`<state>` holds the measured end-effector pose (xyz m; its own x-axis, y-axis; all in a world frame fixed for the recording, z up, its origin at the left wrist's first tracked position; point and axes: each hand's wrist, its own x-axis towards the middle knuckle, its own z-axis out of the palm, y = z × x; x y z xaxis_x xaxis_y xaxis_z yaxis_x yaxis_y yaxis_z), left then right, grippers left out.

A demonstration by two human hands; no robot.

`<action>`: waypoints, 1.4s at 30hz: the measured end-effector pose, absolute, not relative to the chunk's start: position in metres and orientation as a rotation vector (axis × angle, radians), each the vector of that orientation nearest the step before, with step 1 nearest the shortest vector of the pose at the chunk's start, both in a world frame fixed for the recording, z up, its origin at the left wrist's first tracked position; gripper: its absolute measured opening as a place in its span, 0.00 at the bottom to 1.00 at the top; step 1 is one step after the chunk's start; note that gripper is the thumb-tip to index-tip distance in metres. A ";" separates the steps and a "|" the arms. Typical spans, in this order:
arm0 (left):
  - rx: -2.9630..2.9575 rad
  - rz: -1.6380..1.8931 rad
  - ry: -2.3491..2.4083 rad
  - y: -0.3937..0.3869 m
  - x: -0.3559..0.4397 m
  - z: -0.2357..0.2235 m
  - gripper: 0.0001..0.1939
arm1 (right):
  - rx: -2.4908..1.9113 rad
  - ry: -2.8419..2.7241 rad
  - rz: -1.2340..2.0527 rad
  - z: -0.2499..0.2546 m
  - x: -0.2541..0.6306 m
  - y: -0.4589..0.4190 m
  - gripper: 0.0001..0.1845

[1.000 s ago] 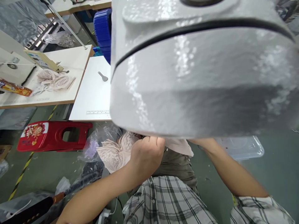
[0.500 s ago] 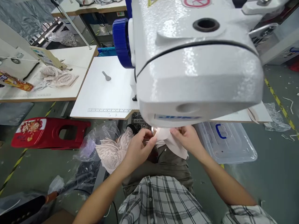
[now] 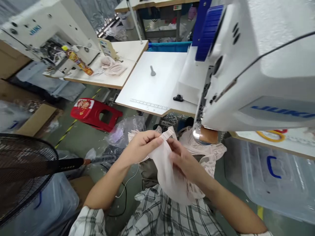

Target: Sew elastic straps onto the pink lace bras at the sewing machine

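A pale pink bra (image 3: 167, 180) hangs in front of my lap, smooth cup fabric facing me. My left hand (image 3: 141, 147) pinches its upper edge between thumb and fingers, near a strap end. Closed on the fabric just to the right is my right hand (image 3: 184, 160), its fingertips partly hidden in the folds. More pale pink lace (image 3: 206, 149) drapes over my knees behind the right hand; whether it belongs to the same bra I cannot tell. The white sewing machine head (image 3: 275, 72) stands to the right, apart from both hands.
A white worktable (image 3: 157, 85) carries a grey tool (image 3: 152, 70) and a black clip (image 3: 178, 98). Left are a red stool (image 3: 93, 113), a second sewing machine (image 3: 49, 29) and a black fan (image 3: 27, 173). A clear plastic box (image 3: 283, 183) stands at right.
My view has swung left, so the machine appears further right. Both hands have come out from beneath the machine head and hold the bra up before me, with more of it showing.
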<state>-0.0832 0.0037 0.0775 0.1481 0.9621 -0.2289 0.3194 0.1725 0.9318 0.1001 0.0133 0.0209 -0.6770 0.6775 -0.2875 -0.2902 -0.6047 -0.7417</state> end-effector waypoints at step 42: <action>1.549 0.651 1.487 0.013 0.009 -0.021 0.19 | -1.596 -1.994 0.326 -0.048 0.272 0.079 0.18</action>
